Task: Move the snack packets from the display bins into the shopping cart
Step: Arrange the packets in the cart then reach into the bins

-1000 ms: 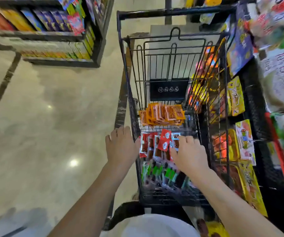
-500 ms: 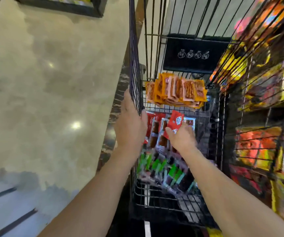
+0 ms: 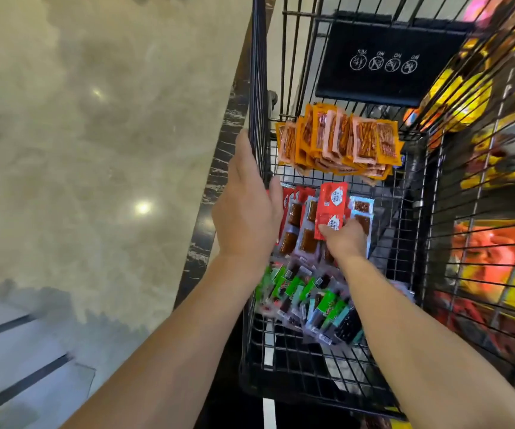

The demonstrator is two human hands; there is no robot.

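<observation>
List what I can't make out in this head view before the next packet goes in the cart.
Head view only:
- Right hand: fingers hidden beneath the red packets it pinches.
- Green packets: motion-blurred, print unreadable.
- Display bins: blurred, behind the cart wire, cut off by the right edge.
- Sign icons: too small.
</observation>
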